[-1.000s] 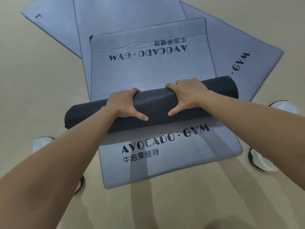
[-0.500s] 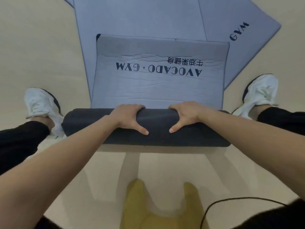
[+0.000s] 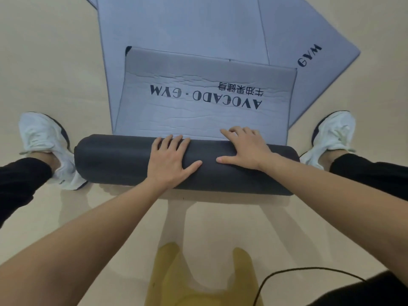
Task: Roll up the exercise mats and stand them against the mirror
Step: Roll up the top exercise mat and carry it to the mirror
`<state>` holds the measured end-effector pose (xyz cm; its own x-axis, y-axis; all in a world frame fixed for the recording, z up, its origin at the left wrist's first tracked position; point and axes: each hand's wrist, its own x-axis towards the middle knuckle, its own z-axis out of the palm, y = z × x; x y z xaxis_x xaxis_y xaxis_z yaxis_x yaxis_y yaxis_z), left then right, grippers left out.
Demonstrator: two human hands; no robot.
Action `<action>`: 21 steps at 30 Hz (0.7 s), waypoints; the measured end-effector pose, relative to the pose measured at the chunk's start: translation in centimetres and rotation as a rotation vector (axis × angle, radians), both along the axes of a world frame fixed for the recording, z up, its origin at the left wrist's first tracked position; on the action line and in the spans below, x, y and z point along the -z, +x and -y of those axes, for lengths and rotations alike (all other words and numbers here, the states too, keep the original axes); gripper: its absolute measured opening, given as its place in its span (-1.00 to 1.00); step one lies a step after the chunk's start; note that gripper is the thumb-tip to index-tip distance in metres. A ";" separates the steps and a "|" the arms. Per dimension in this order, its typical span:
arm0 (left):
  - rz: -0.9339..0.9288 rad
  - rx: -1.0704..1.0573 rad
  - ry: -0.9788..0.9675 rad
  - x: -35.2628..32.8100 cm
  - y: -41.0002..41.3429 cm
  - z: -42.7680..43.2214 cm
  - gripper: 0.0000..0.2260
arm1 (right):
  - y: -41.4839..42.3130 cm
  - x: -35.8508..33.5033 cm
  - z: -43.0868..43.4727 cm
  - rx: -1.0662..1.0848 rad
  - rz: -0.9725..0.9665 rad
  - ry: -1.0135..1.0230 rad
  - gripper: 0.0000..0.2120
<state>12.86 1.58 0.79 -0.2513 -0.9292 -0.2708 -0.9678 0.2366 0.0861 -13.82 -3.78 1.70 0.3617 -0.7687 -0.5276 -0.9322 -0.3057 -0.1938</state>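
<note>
A dark grey roll of mat [image 3: 114, 160] lies across the floor between my feet. Its unrolled grey tail [image 3: 198, 120], printed AVOCADO·GYM upside down, stretches away from me. My left hand [image 3: 170, 160] lies flat on top of the roll near its middle, fingers straight and spread. My right hand [image 3: 245, 146] presses on the roll's far upper side just to the right, fingers reaching onto the flat part. Under the tail lie two more flat grey mats, one straight [image 3: 176, 25] and one angled to the right [image 3: 309, 40].
My white shoes stand at each end of the roll, left [image 3: 44, 140] and right [image 3: 333, 133]. Beige floor [image 3: 44, 62] surrounds the mats. A yellow garment [image 3: 198, 281] and a black cable [image 3: 298, 272] hang at the bottom edge. No mirror is in view.
The roll has grown and come toward me, swallowing the near printed end of the mat. My hands went from curled over the roll to lying flat on it. The view tilted down.
</note>
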 end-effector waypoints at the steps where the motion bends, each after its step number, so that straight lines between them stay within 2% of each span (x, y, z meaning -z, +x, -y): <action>1: 0.005 -0.003 0.027 -0.1 -0.1 1.0 -0.27 | 0.0 -0.3 -0.7 0.008 0.018 -0.110 -0.12; 5: -0.003 -0.022 0.195 -0.3 -0.3 6.1 -0.26 | 0.5 0.4 -4.4 0.003 0.147 -0.481 -0.38; 7: -0.022 -0.038 0.307 -0.3 -0.6 8.7 -0.25 | 1.5 1.3 -6.3 0.006 0.165 -0.589 -0.44; 9: -0.044 -0.085 0.415 -0.2 -0.9 10.8 -0.26 | 2.5 1.8 -7.3 -0.005 0.115 -0.556 -0.33; 11: -0.051 -0.132 0.458 -0.1 -1.1 12.1 -0.30 | 2.8 1.8 -7.4 -0.033 0.025 -0.447 -0.11; 13: -0.037 -0.146 0.394 0.0 -1.4 12.7 -0.38 | 2.7 1.7 -6.4 -0.059 -0.021 -0.395 0.02; 17: -0.104 -0.153 0.080 -1.0 -2.0 12.1 -0.58 | 2.2 1.4 -3.4 -0.047 0.011 -0.383 0.03; 21: -0.165 -0.083 -0.169 -1.7 -1.8 7.3 -0.55 | 1.6 0.5 1.0 -0.055 0.040 -0.368 0.05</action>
<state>11.02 -5.71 2.47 -0.2002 -0.9772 -0.0711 -0.9606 0.1815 0.2105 -12.24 -4.74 1.22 0.4222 -0.8832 -0.2041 -0.9065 -0.4108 -0.0976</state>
